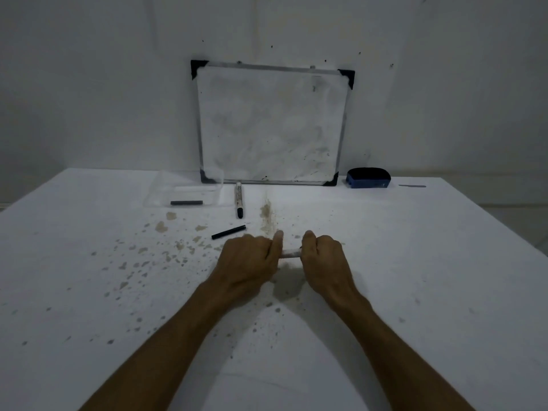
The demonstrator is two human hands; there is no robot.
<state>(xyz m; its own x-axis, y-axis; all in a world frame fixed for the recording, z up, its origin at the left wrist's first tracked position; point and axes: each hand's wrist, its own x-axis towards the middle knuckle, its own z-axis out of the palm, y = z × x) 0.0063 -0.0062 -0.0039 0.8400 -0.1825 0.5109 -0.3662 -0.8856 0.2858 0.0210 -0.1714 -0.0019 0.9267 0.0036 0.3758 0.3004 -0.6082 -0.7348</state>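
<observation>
- Holding a pale marker (292, 253) level just over the table (415, 277), near its middle, with only a short stretch of barrel showing.
- Gripped at its left end by the left hand (249, 259) and at its right end by the right hand (323, 259), both with fingers curled tight and thumbs raised.
- Looks like a cap being pulled off or pushed on; cannot tell which, as both ends are hidden inside the hands.
- Probably light, stiff and smooth plastic, apt to slip in a loose pinch, so best taken with whole fingers close to the joint.
- Safer worked straight along the barrel than bent — a sudden release could jerk the hands apart.
- Farther off: a second marker (239, 200), a thin black stick (228, 232), a clear tray (184, 188) at far left, a smudged whiteboard (272, 123) leaning on the wall, a blue eraser (368, 178) at far right.
</observation>
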